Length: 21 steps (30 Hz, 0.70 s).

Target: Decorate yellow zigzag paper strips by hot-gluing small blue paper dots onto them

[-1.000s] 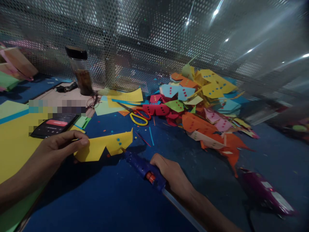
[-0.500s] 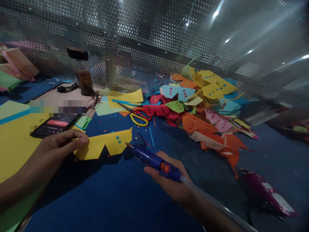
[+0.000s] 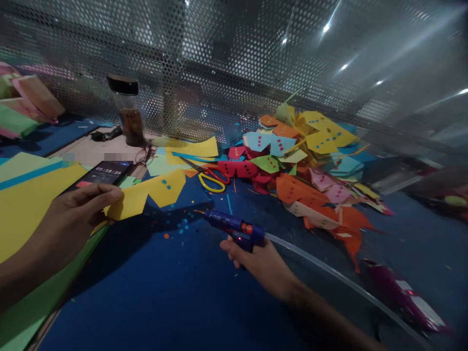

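Note:
My left hand [image 3: 91, 204] pinches the left end of a folded yellow paper cutout [image 3: 164, 190], which has a V-shaped notch and small blue squares stuck on it. The cutout is raised above the blue table. My right hand [image 3: 265, 265] is wrapped round the handle of a blue glue gun [image 3: 234, 225], a long clear glue stick [image 3: 329, 265] trailing from its back. Its nozzle points left, apart from the paper. Tiny blue and orange paper squares [image 3: 183, 226] lie scattered on the table below the cutout.
Scissors [image 3: 212, 181] with red and yellow handles lie behind the glue gun. A heap of coloured paper cutouts [image 3: 310, 146] fills the back right. A purple pouch-like object [image 3: 405, 295] sits at right. A phone [image 3: 106, 173], a lidded jar [image 3: 129, 112] and paper sheets [image 3: 29, 209] are at left.
The yellow cutout has moved up and left with my left hand, away from the nozzle. The glue gun has levelled and dropped slightly, and more paper squares show on the table.

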Each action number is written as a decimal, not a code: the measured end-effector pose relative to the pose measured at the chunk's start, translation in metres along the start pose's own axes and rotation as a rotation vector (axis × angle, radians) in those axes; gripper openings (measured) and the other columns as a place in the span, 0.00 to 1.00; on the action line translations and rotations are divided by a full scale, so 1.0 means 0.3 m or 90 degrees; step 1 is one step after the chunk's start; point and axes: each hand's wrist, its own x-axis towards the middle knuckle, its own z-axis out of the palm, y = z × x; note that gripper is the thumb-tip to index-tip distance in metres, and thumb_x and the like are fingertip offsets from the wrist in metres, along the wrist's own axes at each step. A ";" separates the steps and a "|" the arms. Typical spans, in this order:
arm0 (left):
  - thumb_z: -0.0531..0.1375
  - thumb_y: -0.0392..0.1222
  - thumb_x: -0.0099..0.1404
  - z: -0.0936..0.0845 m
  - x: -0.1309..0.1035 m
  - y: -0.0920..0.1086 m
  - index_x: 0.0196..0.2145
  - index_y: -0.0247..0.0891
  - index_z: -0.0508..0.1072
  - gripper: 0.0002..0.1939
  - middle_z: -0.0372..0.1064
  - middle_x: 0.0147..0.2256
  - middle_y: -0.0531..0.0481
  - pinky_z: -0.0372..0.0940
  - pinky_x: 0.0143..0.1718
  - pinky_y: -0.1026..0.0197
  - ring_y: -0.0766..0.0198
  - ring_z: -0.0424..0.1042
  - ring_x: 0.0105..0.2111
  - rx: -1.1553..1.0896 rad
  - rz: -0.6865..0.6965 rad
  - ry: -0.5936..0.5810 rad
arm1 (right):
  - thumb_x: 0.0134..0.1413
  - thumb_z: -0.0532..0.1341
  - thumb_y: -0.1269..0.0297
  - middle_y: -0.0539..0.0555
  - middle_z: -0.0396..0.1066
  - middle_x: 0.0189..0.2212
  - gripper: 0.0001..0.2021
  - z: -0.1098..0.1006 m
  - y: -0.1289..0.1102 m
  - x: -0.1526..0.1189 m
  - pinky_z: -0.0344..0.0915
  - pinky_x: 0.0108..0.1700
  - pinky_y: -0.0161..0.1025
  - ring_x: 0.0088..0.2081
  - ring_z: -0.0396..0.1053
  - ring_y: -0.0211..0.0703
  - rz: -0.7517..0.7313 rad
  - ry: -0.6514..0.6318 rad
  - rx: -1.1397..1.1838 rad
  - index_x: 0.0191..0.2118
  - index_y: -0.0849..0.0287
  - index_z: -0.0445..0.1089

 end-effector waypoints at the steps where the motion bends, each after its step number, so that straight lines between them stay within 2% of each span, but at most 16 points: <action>1: 0.76 0.50 0.44 0.000 0.002 0.002 0.27 0.40 0.80 0.16 0.70 0.32 0.53 0.64 0.25 0.70 0.65 0.67 0.31 -0.004 -0.006 -0.001 | 0.59 0.64 0.44 0.49 0.69 0.25 0.19 -0.003 0.000 0.013 0.62 0.28 0.36 0.27 0.67 0.39 -0.011 -0.001 0.001 0.33 0.57 0.70; 7: 0.76 0.47 0.43 0.000 0.008 0.006 0.26 0.40 0.80 0.14 0.68 0.33 0.54 0.65 0.25 0.70 0.67 0.67 0.31 -0.035 0.000 0.030 | 0.62 0.63 0.48 0.47 0.67 0.25 0.17 -0.003 -0.006 0.067 0.62 0.28 0.35 0.26 0.66 0.37 -0.032 -0.014 -0.016 0.33 0.58 0.68; 13: 0.74 0.46 0.46 -0.002 0.004 -0.002 0.27 0.40 0.80 0.12 0.69 0.30 0.53 0.65 0.22 0.71 0.67 0.66 0.28 -0.031 -0.041 0.023 | 0.61 0.64 0.49 0.48 0.70 0.23 0.15 -0.009 -0.012 0.050 0.61 0.27 0.35 0.26 0.67 0.40 -0.022 -0.001 -0.073 0.38 0.56 0.73; 21: 0.75 0.43 0.48 -0.006 0.012 -0.028 0.30 0.42 0.81 0.11 0.73 0.33 0.53 0.67 0.22 0.71 0.65 0.69 0.31 -0.051 -0.044 0.027 | 0.62 0.64 0.49 0.49 0.70 0.22 0.14 -0.016 -0.031 0.047 0.61 0.30 0.38 0.27 0.69 0.45 -0.049 0.000 -0.170 0.43 0.53 0.77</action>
